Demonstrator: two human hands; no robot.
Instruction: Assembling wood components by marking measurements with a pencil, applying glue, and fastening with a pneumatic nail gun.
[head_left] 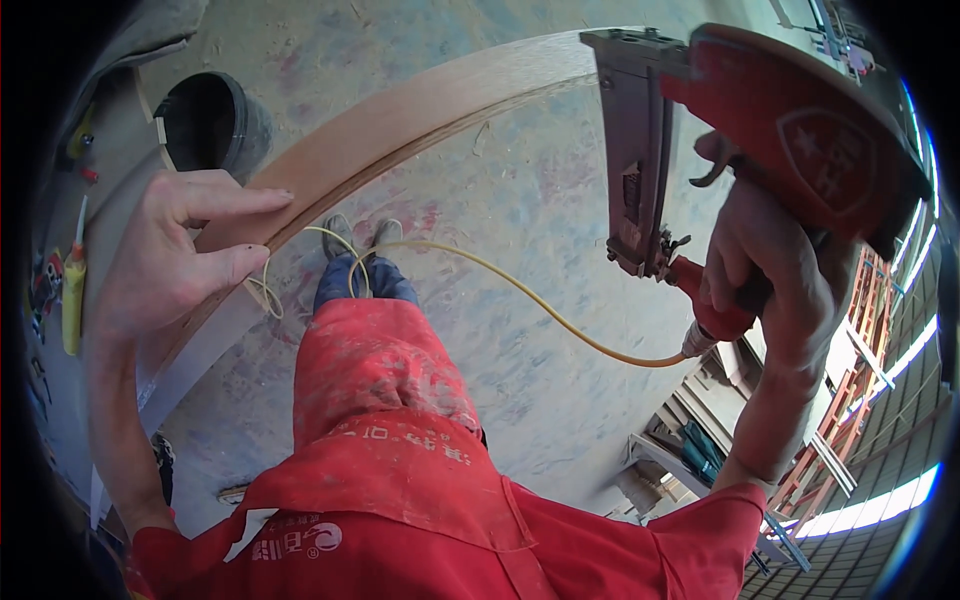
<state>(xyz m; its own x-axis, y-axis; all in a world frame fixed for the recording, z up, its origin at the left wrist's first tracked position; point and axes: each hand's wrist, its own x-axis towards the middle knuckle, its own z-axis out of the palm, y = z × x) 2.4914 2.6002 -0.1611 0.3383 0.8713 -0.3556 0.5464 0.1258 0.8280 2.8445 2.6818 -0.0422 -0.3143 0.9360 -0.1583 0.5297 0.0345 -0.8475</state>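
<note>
Head view: left hand [172, 258] holds curved wooden strip [410, 118] between thumb and fingers; right hand [768, 240] grips red pneumatic nail gun [790, 140], yellow air hose [640, 361] connected.

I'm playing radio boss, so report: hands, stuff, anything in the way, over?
Right hand: gripping red nail gun. Left hand: holding curved wooden board. Yellow hose: looping by the shoes, maybe in the way.

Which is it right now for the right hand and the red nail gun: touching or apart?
Touching. The head view shows the right hand wrapped around the red nail gun, with no gap between them.
</note>
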